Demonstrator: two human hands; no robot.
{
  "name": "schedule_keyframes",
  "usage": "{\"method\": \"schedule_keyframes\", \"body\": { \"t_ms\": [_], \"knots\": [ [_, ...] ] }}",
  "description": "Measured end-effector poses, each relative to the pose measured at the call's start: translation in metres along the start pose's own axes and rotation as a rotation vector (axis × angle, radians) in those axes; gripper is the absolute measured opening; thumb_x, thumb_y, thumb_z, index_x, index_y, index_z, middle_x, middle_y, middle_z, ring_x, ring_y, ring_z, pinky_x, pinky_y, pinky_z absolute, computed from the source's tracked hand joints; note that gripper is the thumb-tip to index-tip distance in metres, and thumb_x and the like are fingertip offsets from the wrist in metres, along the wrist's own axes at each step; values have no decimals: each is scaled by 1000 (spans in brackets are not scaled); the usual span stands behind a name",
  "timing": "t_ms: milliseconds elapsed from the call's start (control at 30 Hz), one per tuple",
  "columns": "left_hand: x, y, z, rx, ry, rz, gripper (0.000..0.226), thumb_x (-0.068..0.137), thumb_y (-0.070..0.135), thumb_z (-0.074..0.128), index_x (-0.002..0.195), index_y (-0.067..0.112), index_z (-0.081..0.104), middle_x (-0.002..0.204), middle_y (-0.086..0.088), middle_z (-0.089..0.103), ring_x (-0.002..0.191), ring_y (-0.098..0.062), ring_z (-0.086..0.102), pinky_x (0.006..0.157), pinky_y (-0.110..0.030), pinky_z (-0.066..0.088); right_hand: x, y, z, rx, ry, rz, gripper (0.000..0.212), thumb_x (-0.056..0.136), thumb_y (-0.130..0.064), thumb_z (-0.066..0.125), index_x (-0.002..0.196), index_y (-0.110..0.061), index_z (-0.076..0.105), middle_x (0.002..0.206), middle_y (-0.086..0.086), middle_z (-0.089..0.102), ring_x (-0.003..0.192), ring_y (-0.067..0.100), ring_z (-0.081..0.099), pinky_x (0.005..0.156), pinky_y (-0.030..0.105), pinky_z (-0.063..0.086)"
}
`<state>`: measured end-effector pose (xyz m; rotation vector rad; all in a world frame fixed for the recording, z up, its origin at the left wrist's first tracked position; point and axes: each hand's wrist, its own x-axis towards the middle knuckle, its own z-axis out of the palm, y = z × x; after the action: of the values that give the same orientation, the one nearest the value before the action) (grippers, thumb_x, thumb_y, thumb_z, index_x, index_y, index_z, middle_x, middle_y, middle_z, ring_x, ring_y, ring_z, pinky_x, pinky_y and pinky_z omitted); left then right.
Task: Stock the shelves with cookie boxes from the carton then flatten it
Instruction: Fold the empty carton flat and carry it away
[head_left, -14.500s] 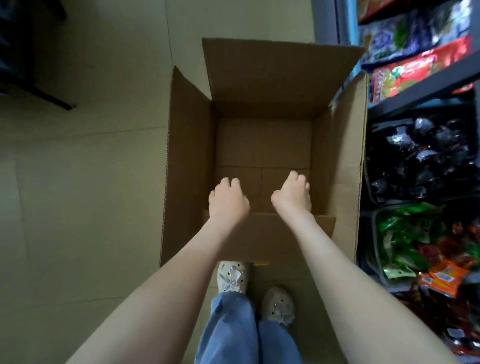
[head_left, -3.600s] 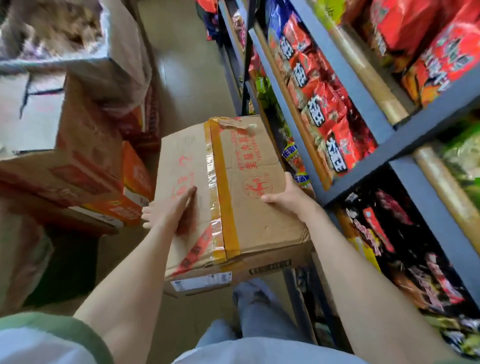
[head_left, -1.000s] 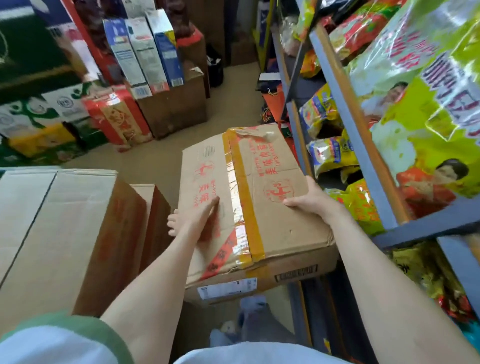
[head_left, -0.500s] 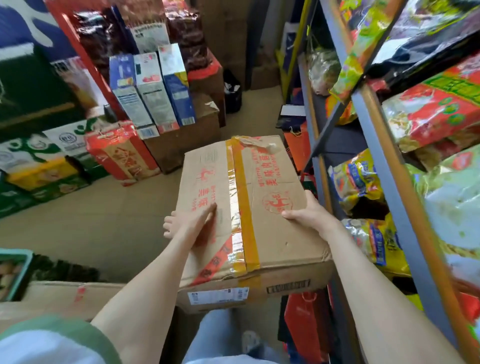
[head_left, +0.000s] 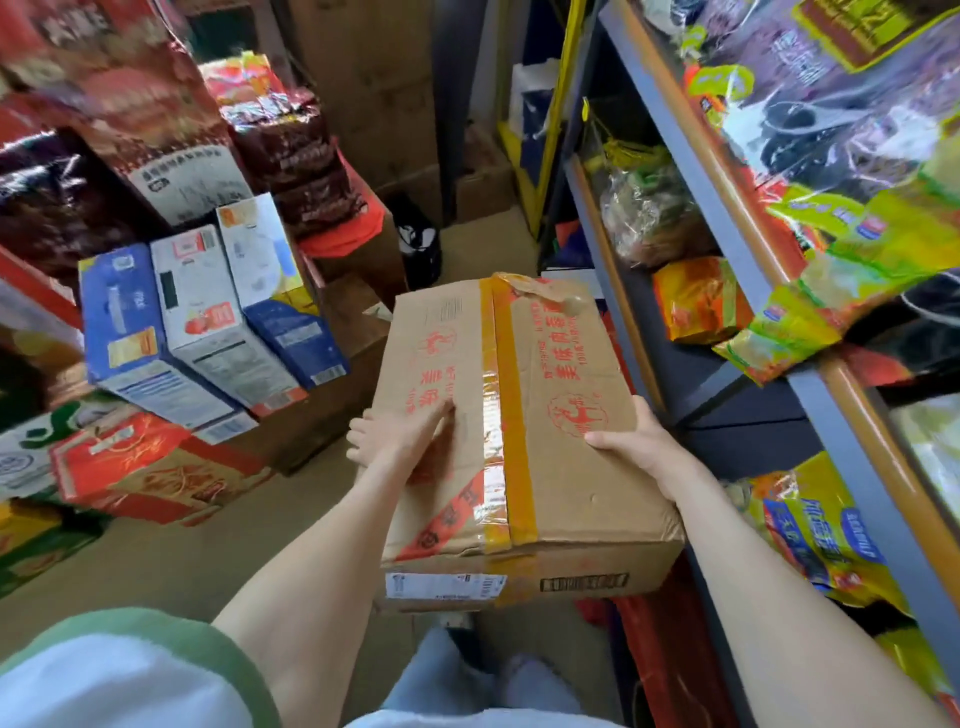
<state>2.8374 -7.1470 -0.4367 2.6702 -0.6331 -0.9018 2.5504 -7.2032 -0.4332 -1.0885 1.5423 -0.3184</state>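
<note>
Narrow shop aisle, beige tiled floor, stock piled on both sides. At 3 o'clock is a grey metal shelving unit with orange edge strips. It is packed with yellow-green snack bags on the upper level, an orange foil bag lower down, and a yellow-and-blue bag toward 4 o'clock. At 9 o'clock three blue-and-white printed boxes lean together on a brown box, with a red gift box lying below them at 8 o'clock. Dark red wrapped packs are stacked at 11 o'clock, and plain brown cartons stand at 12 o'clock, blurred.

The brown cardboard carton with red print sits at frame centre. It is held off the floor, just beside the shelving unit, and its top flaps are sealed with a yellow-orange tape strip running 12 to 6. A loose tape end is curled at the far edge. A white label is on the near side face.

The left hand grips the carton's 9 o'clock edge, thumb flat on top and fingers wrapped over the side. The right hand grips the 3 o'clock edge, thumb on top, fingers going down the side and out of sight. Both forearms are bare. A white sleeve with green trim shows at 7 o'clock, and blue jeans at 6 o'clock under the carton.
</note>
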Motion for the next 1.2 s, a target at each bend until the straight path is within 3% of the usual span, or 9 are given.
{"method": "schedule_keyframes", "body": {
  "t_ms": [300,467,633,733,833,933,1033,1200],
  "knots": [
    [132,141,-9,5,23,45,124,52,91,52,138,4,30,140,-18,35,130,-33,33,108,-48,26,145,-121,-12,46,5,-28,82,67,-43,80,133,-32,33,126,-2,51,114,20,50,101,51,41],
    [221,232,-11,-20,56,-5,124,52,89,55,137,2,32,139,-18,36,130,-33,34,107,-45,26,249,-194,-19,32,-14,11,112,48,-59,81,141,-35,25,132,-2,49,118,22,49,102,51,40],
    [306,314,-6,-41,100,-31,119,52,87,57,133,2,38,134,-18,41,126,-33,38,105,-45,29,346,-262,-24,31,5,3,70,80,-39,73,136,-33,30,126,0,52,112,21,51,99,50,41],
    [361,364,5,-57,125,-32,108,59,81,59,131,1,40,133,-18,43,126,-33,39,103,-44,29,408,-293,-26,53,61,16,76,83,-35,71,142,-32,24,126,0,49,113,23,49,97,46,42],
    [417,411,22,-47,131,-6,96,68,73,57,129,1,42,131,-18,44,125,-34,38,102,-46,28,467,-313,-28,65,139,82,85,80,-39,73,146,-29,21,133,2,50,116,27,52,99,49,43],
    [464,451,40,-36,154,32,86,71,67,57,123,0,45,125,-18,46,120,-35,40,101,-46,28,524,-324,-27,69,168,117,71,82,-36,71,141,-28,31,126,1,56,110,25,55,99,50,44],
    [503,475,59,-7,174,33,80,72,64,57,120,0,46,121,-18,48,117,-36,42,100,-46,30,579,-327,-22,42,152,141,71,83,-39,70,140,-31,30,126,-1,55,112,24,54,100,50,43],
    [550,480,102,2,216,-34,83,70,63,52,124,1,44,121,-19,48,115,-36,42,100,-46,30,654,-317,-10,24,126,136,69,87,-31,67,143,-29,26,123,-2,51,108,20,50,90,38,41]
  ]
}}
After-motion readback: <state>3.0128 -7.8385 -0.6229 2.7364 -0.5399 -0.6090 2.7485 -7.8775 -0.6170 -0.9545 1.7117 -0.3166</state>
